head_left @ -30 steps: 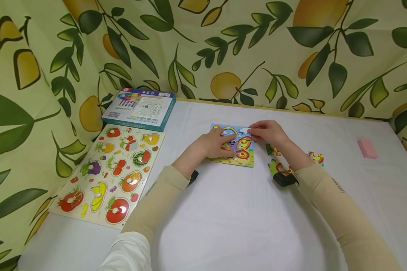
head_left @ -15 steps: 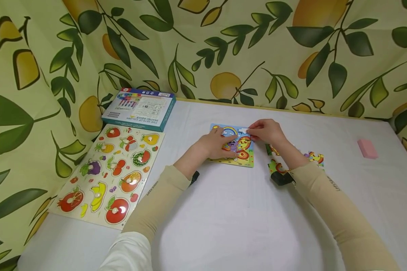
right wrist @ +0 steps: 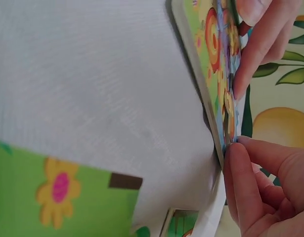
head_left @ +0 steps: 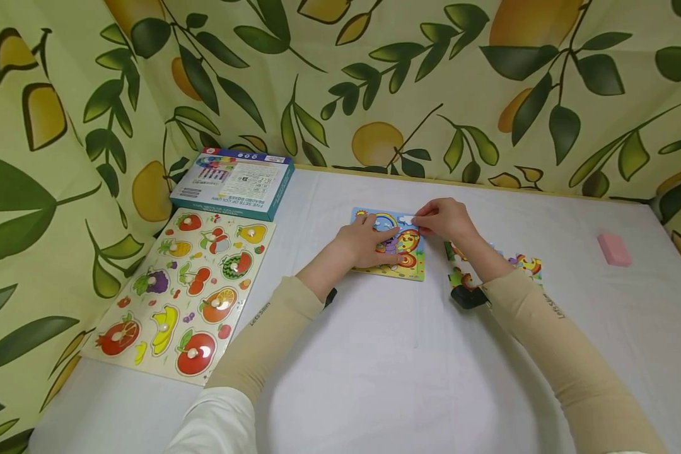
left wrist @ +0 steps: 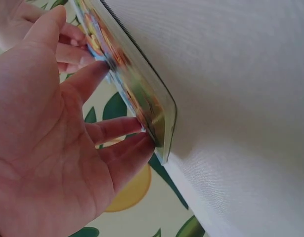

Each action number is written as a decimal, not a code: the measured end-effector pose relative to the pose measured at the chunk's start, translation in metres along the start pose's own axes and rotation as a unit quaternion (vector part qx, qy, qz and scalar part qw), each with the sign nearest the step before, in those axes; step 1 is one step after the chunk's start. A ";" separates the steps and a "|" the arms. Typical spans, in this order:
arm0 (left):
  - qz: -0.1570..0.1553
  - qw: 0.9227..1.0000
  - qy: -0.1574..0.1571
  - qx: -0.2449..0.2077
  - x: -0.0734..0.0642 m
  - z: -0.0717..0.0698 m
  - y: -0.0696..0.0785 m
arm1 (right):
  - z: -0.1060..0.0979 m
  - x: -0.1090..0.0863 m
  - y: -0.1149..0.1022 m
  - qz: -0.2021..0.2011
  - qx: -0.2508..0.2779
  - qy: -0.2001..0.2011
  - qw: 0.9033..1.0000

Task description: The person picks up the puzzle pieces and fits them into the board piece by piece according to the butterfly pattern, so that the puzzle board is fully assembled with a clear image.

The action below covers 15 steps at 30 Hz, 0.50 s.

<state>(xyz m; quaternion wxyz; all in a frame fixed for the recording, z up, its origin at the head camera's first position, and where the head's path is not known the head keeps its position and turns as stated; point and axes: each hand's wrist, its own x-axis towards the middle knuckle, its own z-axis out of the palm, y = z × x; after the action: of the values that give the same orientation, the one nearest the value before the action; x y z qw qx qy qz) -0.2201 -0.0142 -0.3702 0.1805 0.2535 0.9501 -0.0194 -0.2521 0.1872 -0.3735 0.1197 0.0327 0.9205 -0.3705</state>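
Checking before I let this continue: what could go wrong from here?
The dark wrist device overlaps the loose pieces in the head view, so pulling the right hand back could scatter them.
The left hand rests on the butterfly puzzle; uneven pressure might slide it.
The right hand pinches at the puzzle's far right corner; a slight tug might lift that edge.

2 hands are showing, 1 left hand (head_left: pixel 369 243) and 1 right hand (head_left: pixel 445 219), and 2 beige arm sleeves (head_left: pixel 278 331) are covering 2 forearms. 1 butterfly jigsaw puzzle (head_left: pixel 407 244) is lying near 1 fruit-and-vegetable board (head_left: pixel 136 308), which is displaying 11 large pictures (head_left: pixel 218 305). 1 teal-edged cardboard box (head_left: pixel 232 183) and 1 pink block (head_left: pixel 615 250) are resting on 1 white-covered table (head_left: pixel 363 366). Several loose jigsaw pieces (head_left: pixel 529 263) are lying out; 1 forearm is hiding some, so their exact number is staying unclear.
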 end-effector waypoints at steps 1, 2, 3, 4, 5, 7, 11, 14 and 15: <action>-0.001 1.000 -0.001 0.000 0.000 0.000 0.000 | 0.000 0.000 0.000 -0.003 -0.004 0.001 1.000; -0.001 1.000 -0.002 0.001 0.000 0.000 0.000 | 0.000 0.000 0.001 -0.006 -0.007 0.002 1.000; -0.002 1.000 -0.002 0.001 0.000 0.000 0.000 | 0.000 0.000 0.001 -0.008 -0.010 0.002 1.000; -0.002 1.000 -0.002 0.003 0.000 0.000 0.000 | 0.000 0.000 0.001 -0.009 -0.013 0.002 1.000; -0.001 1.000 -0.001 0.004 0.000 0.000 0.000 | 0.000 0.000 0.001 -0.009 -0.014 0.002 1.000; -0.002 1.000 -0.001 0.007 0.000 0.000 0.001 | 0.000 -0.001 0.001 -0.008 -0.014 0.002 1.000; -0.005 1.000 0.000 0.011 0.001 0.000 0.001 | 0.001 0.000 0.002 -0.009 -0.010 0.000 1.000; -0.005 1.000 0.001 0.014 0.000 0.000 0.001 | 0.001 0.000 0.002 -0.010 -0.003 -0.002 1.000; -0.004 1.000 0.002 0.014 0.000 0.000 0.001 | 0.002 0.000 0.002 -0.011 -0.003 -0.002 1.000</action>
<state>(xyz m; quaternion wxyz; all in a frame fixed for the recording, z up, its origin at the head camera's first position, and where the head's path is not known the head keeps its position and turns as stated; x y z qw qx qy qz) -0.2200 -0.0133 -0.3702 0.1746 0.2524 0.9512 -0.0333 -0.2517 0.1876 -0.3762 0.1179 0.0213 0.9217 -0.3690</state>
